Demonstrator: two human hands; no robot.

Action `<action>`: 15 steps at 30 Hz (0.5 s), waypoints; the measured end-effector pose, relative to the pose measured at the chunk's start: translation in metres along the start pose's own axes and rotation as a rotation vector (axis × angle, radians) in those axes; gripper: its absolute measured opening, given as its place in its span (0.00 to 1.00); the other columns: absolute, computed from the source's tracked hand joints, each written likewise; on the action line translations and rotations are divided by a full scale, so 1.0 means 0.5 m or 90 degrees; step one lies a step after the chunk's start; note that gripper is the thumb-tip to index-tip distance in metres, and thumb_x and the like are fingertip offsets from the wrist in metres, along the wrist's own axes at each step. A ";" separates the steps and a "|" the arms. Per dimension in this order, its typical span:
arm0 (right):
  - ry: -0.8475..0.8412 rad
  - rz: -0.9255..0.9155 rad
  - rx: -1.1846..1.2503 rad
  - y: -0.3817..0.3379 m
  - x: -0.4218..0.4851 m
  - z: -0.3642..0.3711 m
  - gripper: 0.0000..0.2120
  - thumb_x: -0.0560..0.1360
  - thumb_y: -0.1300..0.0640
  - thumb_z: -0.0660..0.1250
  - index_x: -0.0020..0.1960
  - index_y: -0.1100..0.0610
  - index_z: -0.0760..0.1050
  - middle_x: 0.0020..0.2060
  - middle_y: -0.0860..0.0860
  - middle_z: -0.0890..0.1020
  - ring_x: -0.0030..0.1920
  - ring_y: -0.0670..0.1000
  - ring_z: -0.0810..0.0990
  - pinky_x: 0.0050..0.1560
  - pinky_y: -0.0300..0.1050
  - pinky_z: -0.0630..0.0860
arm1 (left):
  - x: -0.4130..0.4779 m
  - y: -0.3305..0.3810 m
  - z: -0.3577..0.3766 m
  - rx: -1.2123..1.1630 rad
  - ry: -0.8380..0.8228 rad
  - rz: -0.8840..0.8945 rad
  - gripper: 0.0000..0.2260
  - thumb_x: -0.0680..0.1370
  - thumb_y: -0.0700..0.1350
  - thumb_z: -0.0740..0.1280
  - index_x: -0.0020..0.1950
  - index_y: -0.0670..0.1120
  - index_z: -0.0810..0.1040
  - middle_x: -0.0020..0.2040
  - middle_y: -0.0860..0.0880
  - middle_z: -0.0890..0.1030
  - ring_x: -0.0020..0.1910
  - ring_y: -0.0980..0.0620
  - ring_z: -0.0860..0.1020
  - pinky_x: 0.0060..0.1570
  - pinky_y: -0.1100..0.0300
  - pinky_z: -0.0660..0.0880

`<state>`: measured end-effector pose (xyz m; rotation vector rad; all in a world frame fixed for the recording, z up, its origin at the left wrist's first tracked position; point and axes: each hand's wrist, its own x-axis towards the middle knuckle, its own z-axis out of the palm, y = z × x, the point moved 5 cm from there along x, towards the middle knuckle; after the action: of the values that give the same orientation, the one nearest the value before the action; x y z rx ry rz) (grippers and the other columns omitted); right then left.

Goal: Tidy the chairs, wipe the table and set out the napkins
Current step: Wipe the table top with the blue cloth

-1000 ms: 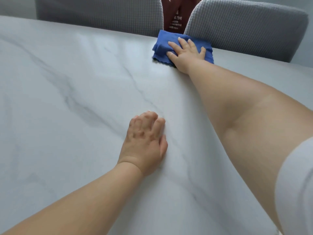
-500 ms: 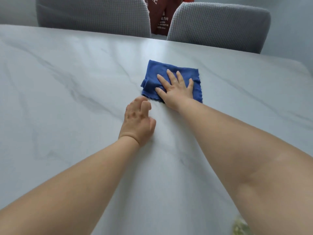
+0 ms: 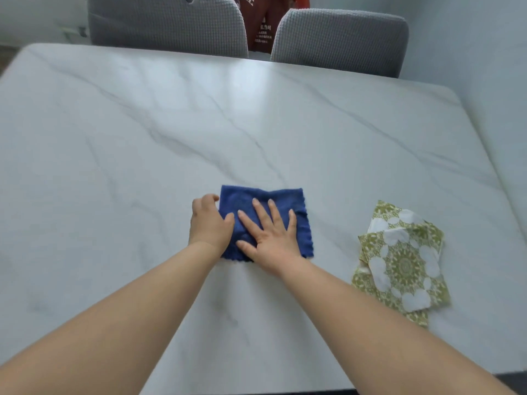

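The cloth (image 3: 263,220) has been dragged back from the far edge to the near middle of the table (image 3: 142,138), right hand (image 3: 271,236) spread flat on it, left hand (image 3: 209,223) loosely curled at its edge. The napkins (image 3: 402,263) lie stacked just right, not yet set out. Beyond, two chairs (image 3: 339,38) sit tucked in, so wiping looks nearly finished.

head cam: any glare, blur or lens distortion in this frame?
Head view: broad soft glare on the table near the two grey chairs; wide-angle bowing curves the table's far edge and corners; slight softness on the napkins at right, while the blue cloth and both hands, left hand and right hand, read fairly sharp; shadows faint, lighting diffuse.
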<state>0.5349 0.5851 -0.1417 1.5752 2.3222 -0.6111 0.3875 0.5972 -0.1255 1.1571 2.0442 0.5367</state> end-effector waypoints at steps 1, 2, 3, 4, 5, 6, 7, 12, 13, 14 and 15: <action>-0.006 -0.012 0.009 -0.012 -0.033 0.013 0.31 0.77 0.35 0.49 0.76 0.36 0.40 0.76 0.44 0.33 0.75 0.52 0.29 0.69 0.65 0.28 | -0.026 -0.021 0.001 0.013 -0.008 -0.014 0.21 0.74 0.46 0.67 0.65 0.45 0.68 0.64 0.45 0.68 0.57 0.44 0.75 0.58 0.51 0.74; -0.014 -0.024 0.018 -0.021 -0.061 0.025 0.32 0.77 0.35 0.52 0.76 0.36 0.41 0.77 0.44 0.34 0.75 0.51 0.29 0.69 0.64 0.28 | -0.049 -0.038 0.002 0.025 -0.014 -0.019 0.20 0.73 0.47 0.69 0.63 0.46 0.70 0.61 0.46 0.71 0.55 0.45 0.76 0.56 0.51 0.74; -0.021 -0.036 0.038 -0.025 -0.084 0.034 0.33 0.76 0.36 0.55 0.76 0.36 0.45 0.77 0.43 0.36 0.76 0.51 0.31 0.70 0.63 0.28 | -0.069 -0.052 0.003 0.036 -0.021 -0.022 0.18 0.72 0.48 0.70 0.59 0.46 0.71 0.58 0.46 0.73 0.53 0.45 0.77 0.53 0.52 0.75; -0.022 -0.043 0.081 -0.028 -0.107 0.036 0.33 0.75 0.38 0.59 0.76 0.37 0.50 0.78 0.43 0.41 0.77 0.50 0.35 0.72 0.61 0.30 | -0.088 -0.065 0.001 0.050 -0.032 -0.026 0.16 0.71 0.49 0.70 0.55 0.47 0.72 0.54 0.47 0.76 0.50 0.46 0.77 0.50 0.53 0.76; 0.004 -0.034 0.174 -0.022 -0.122 0.027 0.30 0.75 0.43 0.63 0.75 0.40 0.58 0.78 0.43 0.49 0.78 0.50 0.42 0.74 0.59 0.36 | -0.098 -0.072 0.000 0.072 -0.051 -0.035 0.14 0.72 0.50 0.70 0.52 0.47 0.71 0.50 0.48 0.78 0.48 0.46 0.77 0.46 0.54 0.75; 0.056 0.002 0.310 -0.011 -0.138 0.014 0.27 0.75 0.48 0.65 0.73 0.45 0.65 0.76 0.45 0.59 0.77 0.50 0.53 0.76 0.55 0.45 | -0.108 -0.078 -0.003 0.104 -0.078 -0.046 0.11 0.73 0.51 0.69 0.49 0.47 0.71 0.47 0.49 0.78 0.45 0.47 0.77 0.42 0.56 0.73; 0.130 0.070 0.438 0.013 -0.147 -0.001 0.24 0.75 0.53 0.67 0.70 0.50 0.70 0.72 0.47 0.68 0.73 0.50 0.62 0.74 0.52 0.56 | -0.111 -0.078 -0.006 0.137 -0.104 -0.057 0.10 0.74 0.52 0.68 0.46 0.48 0.71 0.44 0.50 0.78 0.42 0.48 0.76 0.38 0.57 0.71; 0.131 0.473 0.335 0.107 -0.168 -0.012 0.22 0.73 0.47 0.68 0.63 0.56 0.71 0.61 0.54 0.71 0.64 0.58 0.69 0.62 0.51 0.68 | -0.125 -0.058 -0.017 0.084 -0.133 -0.041 0.10 0.71 0.46 0.66 0.35 0.46 0.67 0.34 0.50 0.71 0.31 0.51 0.69 0.29 0.60 0.64; 0.079 0.501 0.321 0.106 -0.167 -0.007 0.18 0.72 0.49 0.68 0.58 0.56 0.73 0.59 0.54 0.71 0.62 0.58 0.70 0.59 0.50 0.70 | -0.133 -0.055 -0.019 0.033 -0.147 -0.032 0.09 0.71 0.46 0.66 0.36 0.45 0.67 0.34 0.50 0.72 0.32 0.50 0.70 0.30 0.60 0.66; 0.062 0.508 0.341 0.102 -0.164 -0.010 0.11 0.72 0.52 0.68 0.51 0.56 0.74 0.54 0.54 0.73 0.57 0.59 0.72 0.54 0.48 0.72 | -0.141 -0.051 -0.020 -0.038 -0.168 -0.035 0.07 0.72 0.46 0.66 0.38 0.44 0.70 0.36 0.49 0.74 0.34 0.49 0.72 0.33 0.58 0.70; 0.074 0.505 0.403 0.100 -0.159 -0.013 0.05 0.70 0.57 0.67 0.43 0.57 0.73 0.47 0.54 0.75 0.50 0.59 0.74 0.46 0.46 0.73 | -0.149 -0.049 -0.021 -0.123 -0.193 -0.048 0.05 0.72 0.46 0.66 0.42 0.45 0.73 0.40 0.48 0.78 0.38 0.48 0.76 0.38 0.54 0.74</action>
<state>0.6109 0.5392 -0.1103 2.6298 1.3821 -1.0934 0.3912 0.5204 -0.1062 0.9776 1.7289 0.4794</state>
